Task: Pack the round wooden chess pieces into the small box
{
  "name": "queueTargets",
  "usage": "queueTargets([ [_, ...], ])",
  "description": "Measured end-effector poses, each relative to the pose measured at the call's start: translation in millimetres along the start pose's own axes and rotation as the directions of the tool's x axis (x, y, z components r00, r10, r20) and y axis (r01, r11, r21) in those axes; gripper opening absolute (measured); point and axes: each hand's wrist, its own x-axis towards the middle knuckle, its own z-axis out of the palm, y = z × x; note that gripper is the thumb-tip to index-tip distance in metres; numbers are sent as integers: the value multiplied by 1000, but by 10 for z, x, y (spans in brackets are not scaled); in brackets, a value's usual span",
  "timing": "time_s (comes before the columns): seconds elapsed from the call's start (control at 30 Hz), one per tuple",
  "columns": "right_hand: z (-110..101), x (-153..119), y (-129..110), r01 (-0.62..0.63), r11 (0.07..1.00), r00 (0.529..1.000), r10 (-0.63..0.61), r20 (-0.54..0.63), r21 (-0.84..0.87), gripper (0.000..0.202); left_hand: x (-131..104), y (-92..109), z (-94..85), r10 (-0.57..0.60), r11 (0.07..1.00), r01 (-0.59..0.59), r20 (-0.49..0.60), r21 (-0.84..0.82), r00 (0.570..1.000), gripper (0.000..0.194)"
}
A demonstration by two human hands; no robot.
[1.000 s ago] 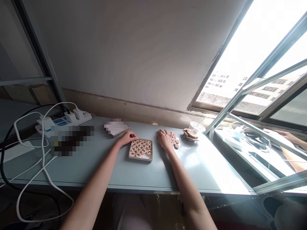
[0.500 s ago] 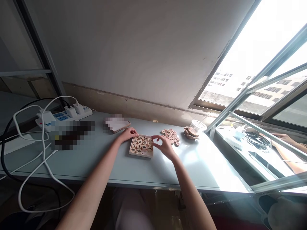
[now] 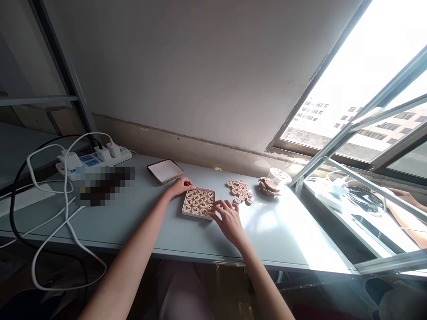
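Note:
A shallow open box [image 3: 197, 214] on the desk holds rows of round wooden Chinese chess pieces [image 3: 203, 205] marked with dark characters. At its far left corner, my left hand [image 3: 180, 186] has its fingers closed on the rim. My right hand [image 3: 228, 218] is at the near right corner, thumb and fingers bent round a piece there, which they mostly hide. Reddish-marked Chinese chess pieces [image 3: 240, 191] lie in a loose cluster to the right of the box, face up. Behind my left hand lies the upturned box lid [image 3: 166, 170], with a white inside.
A lidded plastic cup [image 3: 279, 176] and a crumpled brown wrapper [image 3: 268, 186] stand at the right. On the left are a power strip [image 3: 91, 161], loose white cables [image 3: 66, 213] and a blurred dark object [image 3: 106, 186]. A metal frame [image 3: 328, 155] borders the desk's right end.
My right hand has moved from the box's far right side to its near right corner. Another piece now shows in the nearest row. My left hand stays at the far left corner.

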Motion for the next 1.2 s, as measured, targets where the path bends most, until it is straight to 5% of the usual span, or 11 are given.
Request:
queueTargets([
  [0.23,25,-39,3,33,999,999,-33,-4,-38,26,-16,34,-7,-20,999,20,12,-30,1000,39],
  [0.43,115,300,573,-175,969,980,154,-126,-175,34,-5,11,-15,-24,1000,24,15,-1,1000,40],
  [0.63,357,641,1042,-286,914,957,289,-33,-288,50,13,-11,-5,-14,1000,14,-9,16,1000,38],
  [0.87,184,303,700,-89,959,996,88,-16,-268,23,20,-2,-4,-13,1000,14,12,-9,1000,37],
  [1.03,32,-11,355,-152,967,987,139,-74,-207,15,26,-36,-5,-4,1000,4,0,-16,1000,36],
  [1.2,-79,-91,190,-154,987,986,157,-61,56,19,4,-2,-7,-24,1000,24,13,-20,1000,38],
])
